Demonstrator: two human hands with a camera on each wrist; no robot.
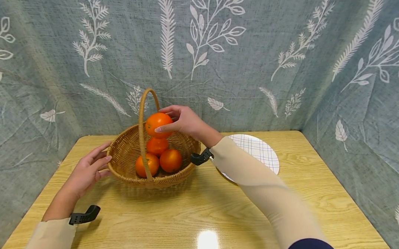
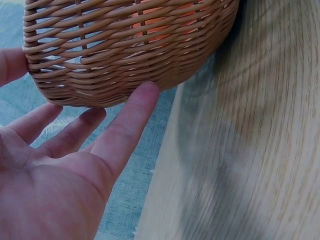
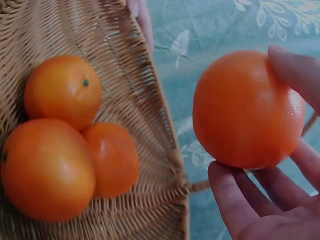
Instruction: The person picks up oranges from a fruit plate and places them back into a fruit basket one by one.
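My right hand (image 1: 188, 121) grips an orange (image 1: 159, 123) above the back of a wicker basket (image 1: 124, 153), just behind its tall handle (image 1: 141, 134). Thumb on one side and fingers on the other hold the fruit clear of the basket, as the right wrist view shows. Inside, three more oranges lie bunched together: one at the front left (image 1: 147, 165), one at the front right (image 1: 171, 160) and one behind (image 1: 157, 145). At the basket's left end, my left hand (image 1: 86, 170) touches the outer wall with spread, mostly straight fingers (image 2: 125, 125).
A round plate (image 1: 254, 152) with a white checked surface sits right of the basket, partly covered by the right sleeve. The wooden table (image 1: 163, 219) ends against a grey-blue leaf-patterned cloth (image 1: 238, 89) hanging behind and at the sides.
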